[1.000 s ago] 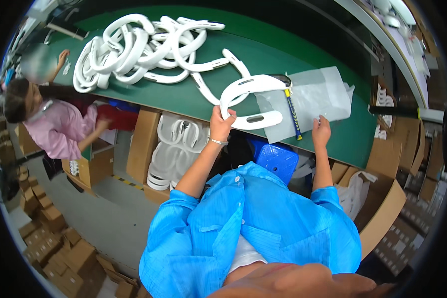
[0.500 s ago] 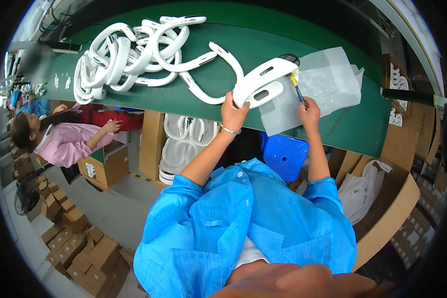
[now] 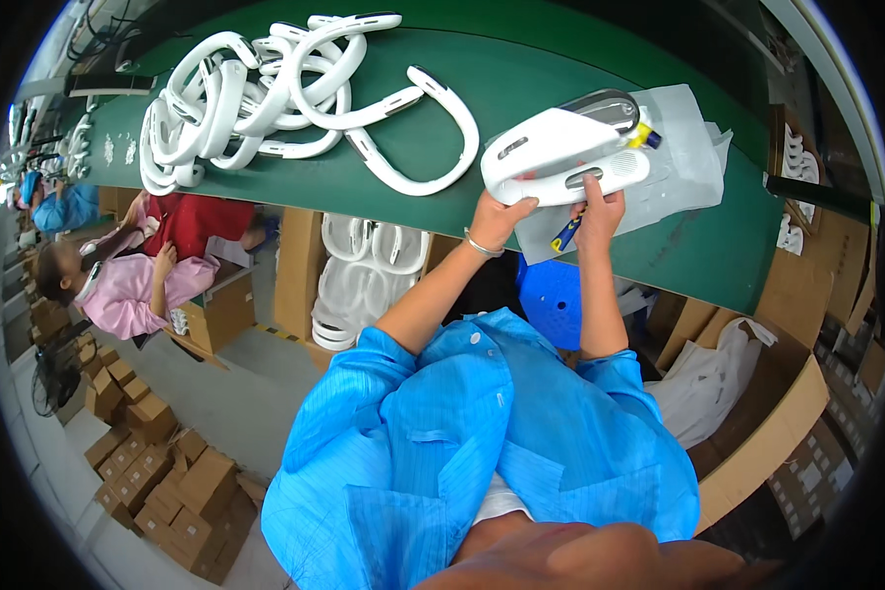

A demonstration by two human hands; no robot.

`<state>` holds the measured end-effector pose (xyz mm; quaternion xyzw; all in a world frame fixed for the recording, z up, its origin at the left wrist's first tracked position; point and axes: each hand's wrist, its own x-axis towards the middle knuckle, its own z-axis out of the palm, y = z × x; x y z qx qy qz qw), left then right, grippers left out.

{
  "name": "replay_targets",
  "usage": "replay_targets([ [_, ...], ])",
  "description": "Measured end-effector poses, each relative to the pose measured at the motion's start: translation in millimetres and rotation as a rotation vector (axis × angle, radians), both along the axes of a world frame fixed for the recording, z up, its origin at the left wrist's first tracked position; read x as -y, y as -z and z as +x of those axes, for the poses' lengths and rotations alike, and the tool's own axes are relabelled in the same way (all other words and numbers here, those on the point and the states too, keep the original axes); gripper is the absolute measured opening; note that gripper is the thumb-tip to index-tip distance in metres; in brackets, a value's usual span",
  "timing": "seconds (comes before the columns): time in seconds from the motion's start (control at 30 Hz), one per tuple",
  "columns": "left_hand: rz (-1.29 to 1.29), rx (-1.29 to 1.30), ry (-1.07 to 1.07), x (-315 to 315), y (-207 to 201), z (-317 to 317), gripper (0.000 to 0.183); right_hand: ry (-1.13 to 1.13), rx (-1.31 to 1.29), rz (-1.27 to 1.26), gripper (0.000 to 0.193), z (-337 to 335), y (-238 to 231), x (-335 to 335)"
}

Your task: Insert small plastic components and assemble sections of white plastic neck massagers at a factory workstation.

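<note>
Both my hands hold up a white U-shaped neck fan [image 3: 536, 146] over the near edge of the green bench. My left hand [image 3: 499, 218] grips its rounded left end, thumb on the lower arm. My right hand [image 3: 598, 216] closes on the lower arm from below, fingertips at a dark slot. A yellow-and-blue handled tool [image 3: 565, 232] sticks out beside my right hand's fingers. Another yellow-and-dark piece [image 3: 645, 136] shows past the fan's right end; whether it belongs to the same tool I cannot tell. A translucent white sheet [image 3: 683, 162] lies beneath.
A pile of white neck fans [image 3: 221, 108] covers the bench's left part, with one loose fan [image 3: 467, 128] closer. Below the bench are a box of white fans in trays [image 3: 369, 280], a blue stool [image 3: 551, 303] and an open carton [image 3: 772, 442]. Someone in pink [image 3: 128, 295] sits at left.
The neck fan has turned and moved right, its dark inner face now showing. My right hand has come in from the tool's side onto the fan's lower arm. The seated person's arms have shifted.
</note>
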<state>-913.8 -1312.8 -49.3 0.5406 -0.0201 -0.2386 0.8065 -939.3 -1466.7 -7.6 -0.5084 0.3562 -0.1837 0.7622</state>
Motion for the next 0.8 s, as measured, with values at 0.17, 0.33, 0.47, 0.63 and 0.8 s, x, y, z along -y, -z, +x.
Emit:
replay_targets([
  [0.17, 0.213, 0.325, -0.076, -25, -57, 45, 0.081, -0.111, -0.001, -0.396, 0.035, 3, -5, 27],
  [0.33, 0.917, 0.595, 0.104, -22, -58, 65, 0.059, -0.152, 0.031, -0.663, 0.045, 3, 44, 64],
  [0.47, 0.959, 0.618, 0.060, -14, -74, 54, 0.050, 0.012, 0.049, -0.749, 0.027, -33, 10, 60],
  [0.63, 1.076, 0.741, 0.059, 10, -95, 59, 0.045, -0.377, 0.001, 0.063, 0.033, -76, -3, 29],
  [0.8, 1.095, 0.745, 0.187, 20, -104, 69, 0.046, -0.438, -0.086, 0.325, 0.030, -76, 21, 23],
])
